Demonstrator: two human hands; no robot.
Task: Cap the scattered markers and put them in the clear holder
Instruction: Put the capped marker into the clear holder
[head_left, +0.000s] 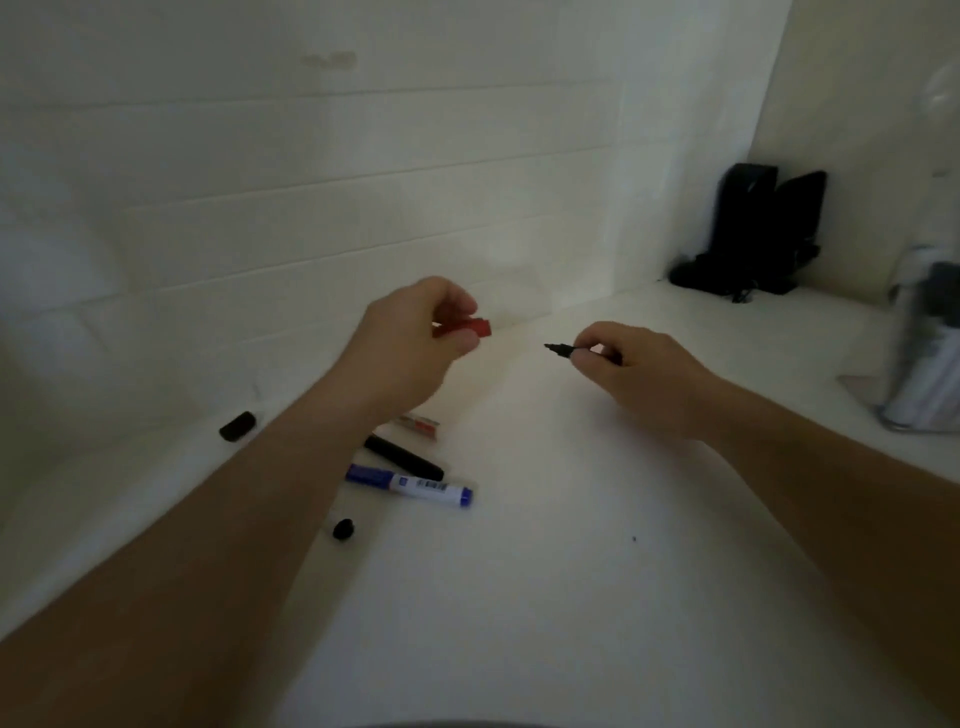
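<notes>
Now both hands are up over the white worktop (519, 597). Left hand (415, 338) has its fingers (460, 301) curled round a red cap (470, 328), pinching it, open end facing right. Right hand (639, 374) grips a marker (563, 350) with fingers closed tight on the barrel, and only the bare dark tip pokes out to the left, aimed at the cap. Cap and tip are near each other but apart, a clear gap between them.

Down on the worktop, below the left wrist, lies a blue marker (415, 486) with a black marker (405, 458) just beside it, and a red-and-white one (421, 423) partly hidden by the arm. One black cap (238, 426) sits off to the left, another small black cap (343, 528) close to the forearm.

Far right, well apart from the hands, stands the clear holder (924, 353), blurred, with some markers already inside. A black object (753, 234) stands in the back corner.
</notes>
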